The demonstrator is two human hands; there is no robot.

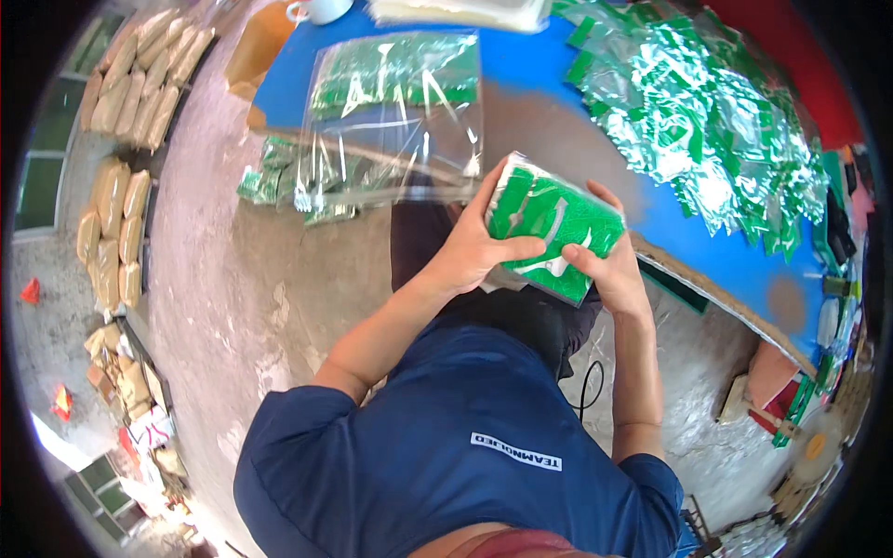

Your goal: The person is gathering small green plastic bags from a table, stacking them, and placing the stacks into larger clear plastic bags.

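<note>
Between my two hands is a stack of flat green packets (588,226) in clear, shiny film, with white shapes on the top one. It is tilted over my lap at the table's edge. My left hand (476,249) grips its left side, thumb lying across the top. On the right side my right hand (609,270) holds on, with its thumb pressed on the top face and a finger behind the far corner. Left of the stack, a large clear plastic bag (372,139) with green packets in its far end hangs partly over the table edge.
A big heap of loose green packets (698,121) covers the right of the blue table (521,56). At the back are a white mug (321,9) and a stack of clear sheets (456,11). More green packets (279,172) lie below the bag. Brown packages (112,214) stand far left.
</note>
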